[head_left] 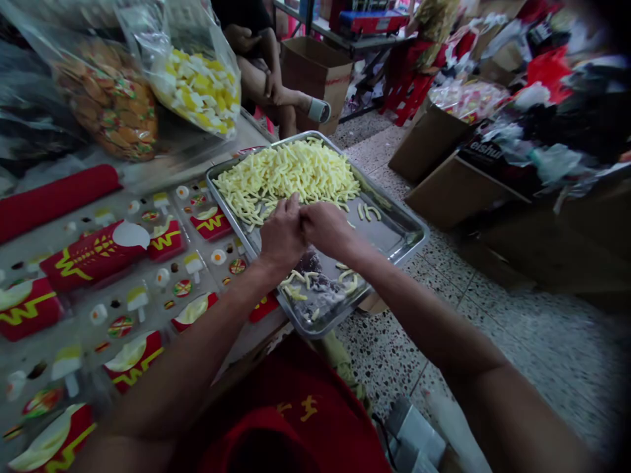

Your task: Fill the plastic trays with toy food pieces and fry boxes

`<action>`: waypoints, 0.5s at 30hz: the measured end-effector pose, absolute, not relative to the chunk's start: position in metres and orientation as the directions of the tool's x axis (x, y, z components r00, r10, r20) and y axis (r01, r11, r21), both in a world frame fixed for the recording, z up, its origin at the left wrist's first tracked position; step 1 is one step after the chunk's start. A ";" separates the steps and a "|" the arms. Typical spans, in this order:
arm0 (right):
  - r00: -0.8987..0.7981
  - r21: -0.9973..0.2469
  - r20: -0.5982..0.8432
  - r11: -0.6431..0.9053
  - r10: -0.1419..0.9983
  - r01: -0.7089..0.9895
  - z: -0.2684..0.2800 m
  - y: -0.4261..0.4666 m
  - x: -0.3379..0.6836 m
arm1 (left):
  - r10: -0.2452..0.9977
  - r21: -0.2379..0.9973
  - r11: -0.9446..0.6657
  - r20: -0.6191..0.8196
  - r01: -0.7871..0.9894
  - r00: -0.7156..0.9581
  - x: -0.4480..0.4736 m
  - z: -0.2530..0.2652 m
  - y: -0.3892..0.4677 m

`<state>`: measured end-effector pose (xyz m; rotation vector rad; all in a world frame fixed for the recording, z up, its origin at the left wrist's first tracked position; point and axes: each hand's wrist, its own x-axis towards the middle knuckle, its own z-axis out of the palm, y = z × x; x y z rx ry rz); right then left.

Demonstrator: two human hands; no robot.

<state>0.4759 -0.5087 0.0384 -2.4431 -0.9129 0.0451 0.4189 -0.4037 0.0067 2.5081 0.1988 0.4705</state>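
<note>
A metal tray (394, 244) lies in front of me, its far half heaped with pale yellow fry-shaped pieces (300, 171). Over the middle of the tray, at the near edge of the heap, my left hand (283, 231) and my right hand (325, 226) meet, touching each other. Both have their fingers curled closed, and whatever is inside them is hidden. A few loose fry-shaped pieces (349, 284) and white powder (323, 301) lie on the tray's near part, below my wrists.
Left of the tray, a table carries clear-plastic rows of red fry-box pieces (134, 360) and small food shapes. Behind stand bags of brown pieces (111, 108) and yellow-white pieces (202, 92). A seated person's leg (290, 97) is beyond. Cardboard boxes (468, 187) sit at right.
</note>
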 end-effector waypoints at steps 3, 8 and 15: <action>0.730 -0.564 0.085 -0.572 0.678 0.596 0.051 -0.512 0.486 | 0.286 0.648 -0.761 0.357 -0.015 0.889 0.427 0.005 -0.412; 0.800 -0.669 0.307 -0.481 0.515 0.567 0.054 -0.531 0.479 | 0.266 0.728 -0.677 0.372 -0.103 0.889 0.430 -0.001 -0.413; 0.658 -0.433 0.161 -0.547 0.736 0.717 0.028 -0.627 0.453 | 0.332 0.748 -0.664 0.310 -0.013 0.891 0.418 -0.004 -0.373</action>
